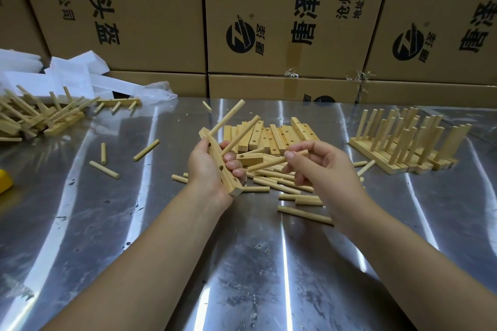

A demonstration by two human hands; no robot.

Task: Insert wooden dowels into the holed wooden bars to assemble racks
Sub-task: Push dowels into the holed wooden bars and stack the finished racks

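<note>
My left hand (208,169) grips a holed wooden bar (223,169) held on a slant above the table. Two dowels (236,126) stick out of the bar's upper holes, pointing up and to the right. Two lower holes in the bar are open. My right hand (317,166) pinches a single dowel (269,163) between thumb and fingers, its free end pointing left toward the bar, a short gap away. Loose dowels (279,185) lie scattered on the table under both hands. A pile of empty holed bars (277,136) lies just behind them.
Finished racks with upright dowels (403,142) stand at the right. More assembled racks (40,115) are heaped at the far left by white foam pieces (70,72). Stray dowels (105,169) lie on the steel table (242,263). Cardboard boxes (282,21) wall off the back.
</note>
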